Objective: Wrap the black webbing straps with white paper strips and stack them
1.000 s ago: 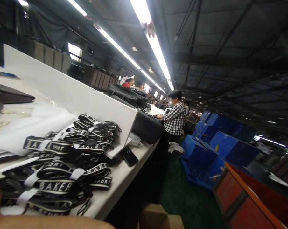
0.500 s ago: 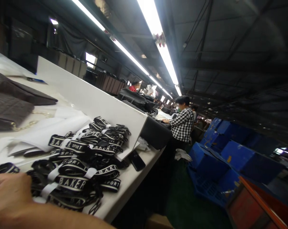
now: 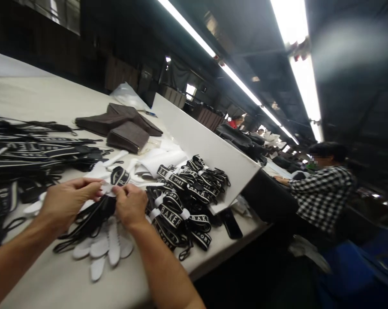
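Note:
A black strap (image 3: 119,176) with white edging and lettering lies folded in a bundle between my hands, its loose ends trailing toward me. My left hand (image 3: 68,201) pinches a white strip (image 3: 107,189) that crosses the bundle. From the other side my right hand (image 3: 130,203) closes its thumb and fingers on the same strip, against the strap. Just below them lie several loose white strips (image 3: 113,244) with rounded ends. To the right of my right hand is a pile of banded strap bundles (image 3: 171,216), lettered BAKER SPORT.
Unbanded straps (image 3: 42,152) spread over the left of the table (image 3: 116,285). Dark brown bags (image 3: 127,136) lie farther back, beside a white upright panel (image 3: 203,146). A phone (image 3: 232,224) rests near the right edge. A co-worker in a checked shirt (image 3: 324,197) stands at the right.
The view has swung left, so the banded pile sits farther right. Only one hand showed before, beside that pile; now both hands are together at a strap bundle with a white strip.

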### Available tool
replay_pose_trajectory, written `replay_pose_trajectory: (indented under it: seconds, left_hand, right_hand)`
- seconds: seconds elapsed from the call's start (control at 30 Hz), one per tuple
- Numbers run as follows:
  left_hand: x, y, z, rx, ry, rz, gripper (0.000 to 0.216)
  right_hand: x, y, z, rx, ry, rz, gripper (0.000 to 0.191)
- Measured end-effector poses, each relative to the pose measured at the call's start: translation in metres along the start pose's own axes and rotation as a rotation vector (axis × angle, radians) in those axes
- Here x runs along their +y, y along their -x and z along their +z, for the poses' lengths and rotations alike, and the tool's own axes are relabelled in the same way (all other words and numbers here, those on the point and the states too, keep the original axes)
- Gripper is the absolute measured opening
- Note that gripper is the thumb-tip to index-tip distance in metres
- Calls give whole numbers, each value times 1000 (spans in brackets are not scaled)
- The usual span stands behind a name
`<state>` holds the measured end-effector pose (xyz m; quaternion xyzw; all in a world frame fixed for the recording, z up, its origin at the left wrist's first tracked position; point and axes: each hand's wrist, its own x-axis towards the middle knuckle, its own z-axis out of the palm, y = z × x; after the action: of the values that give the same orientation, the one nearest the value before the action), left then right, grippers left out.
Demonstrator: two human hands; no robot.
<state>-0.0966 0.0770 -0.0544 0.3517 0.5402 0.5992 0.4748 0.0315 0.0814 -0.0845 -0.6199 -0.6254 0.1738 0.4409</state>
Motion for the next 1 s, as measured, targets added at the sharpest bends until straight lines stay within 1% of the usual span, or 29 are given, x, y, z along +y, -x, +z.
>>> replay_pose_trajectory:
  seconds: [0.07,0.13,0.17,0.23,0.33,0.4,0.47,0.53,0.57,0.63,0.67,0.73,0.77,0.83,0.87,0.9,0.93,0.97,1.0]
  left_hand:
    - [3,-2,-4,-61,218,-70,5]
    - [8,-1,-2,-130,453,-127,7]
    - [11,-1,-1,-153,531,-138,8]
    - [16,1,0,-179,622,-134,9]
    - [18,3,-1,-157,674,-109,11]
    - [18,6,-1,-162,707,-94,12]
    - [19,10,-1,-197,723,-87,12]
    - [23,14,-3,-256,725,-87,11]
    - [27,13,-7,-282,728,-84,12]
    - [36,8,-20,-289,761,-63,16]
    - [41,3,-27,-258,793,-41,18]
    - [48,-9,-42,-124,829,22,19]
    - [50,-15,-47,-48,823,52,18]
    - [49,-22,-50,60,765,81,16]
    - [46,-23,-49,85,727,77,16]
    - [42,-24,-46,95,691,63,15]
    - [38,-23,-42,98,660,45,16]
    - [34,-23,-38,105,627,28,17]
    - [30,-22,-34,118,593,12,17]
  right_hand:
    - [7,0,7,-15,-151,16,27]
    - [13,1,14,-29,-337,70,31]
    - [14,2,15,-36,-437,99,32]
    - [11,3,14,-76,-647,161,38]
    - [-1,7,5,-213,-919,229,55]
    - [-11,10,-1,-304,-995,180,58]
    - [-22,14,-5,-338,-982,59,54]
    - [-31,17,-12,-309,-936,-23,50]
    - [-35,17,-20,-274,-913,-34,50]
    - [-40,12,-46,-186,-861,-25,52]
    - [-41,7,-66,-130,-824,-17,54]
    - [-37,-12,-116,-6,-736,11,60]
    - [-31,-24,-144,78,-664,19,64]
    - [-16,-51,-198,263,-460,34,68]
    - [-7,-64,-221,321,-314,62,66]
    - [2,-75,-239,328,-118,94,60]
    - [10,-83,-251,345,40,135,57]
    - [17,-87,-256,374,171,155,54]
    - [21,-88,-254,416,271,143,52]
